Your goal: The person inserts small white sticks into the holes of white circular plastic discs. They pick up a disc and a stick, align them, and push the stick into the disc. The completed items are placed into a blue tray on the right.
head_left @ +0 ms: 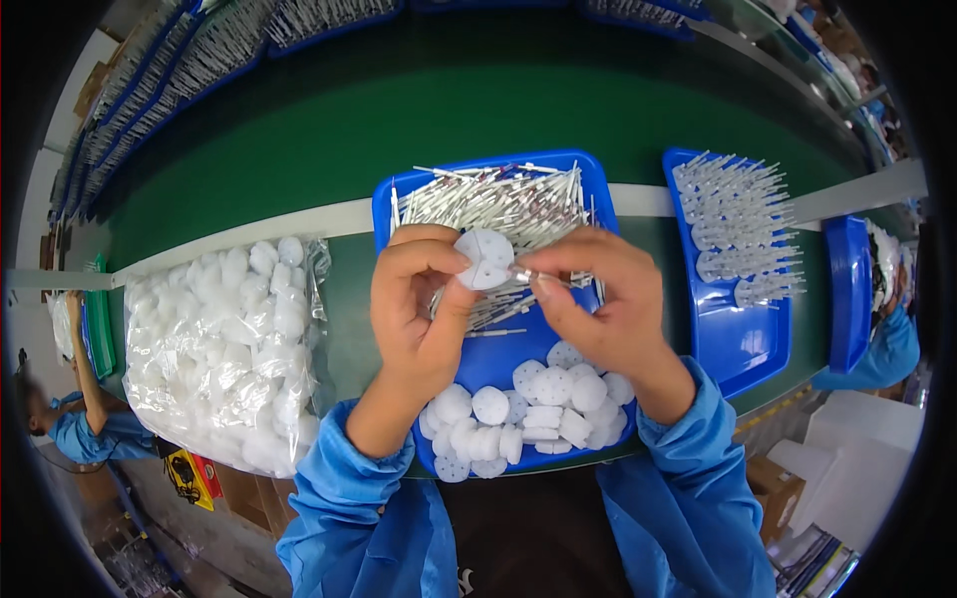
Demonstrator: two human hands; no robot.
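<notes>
My left hand pinches a white round plastic disc with small holes between thumb and fingers. At the disc's right edge, my right hand grips a thin pale rod by thumb and forefinger; its tip meets or nearly meets the disc. Both hands are above a blue tray. A heap of thin white and silvery rods fills the tray's far part. Loose white discs lie in its near part, between my forearms.
A clear plastic bag packed with white discs lies to the left. On the right, a blue tray holds rows of discs bristling with rods. More filled trays line the far left. Co-workers' blue sleeves show at both sides.
</notes>
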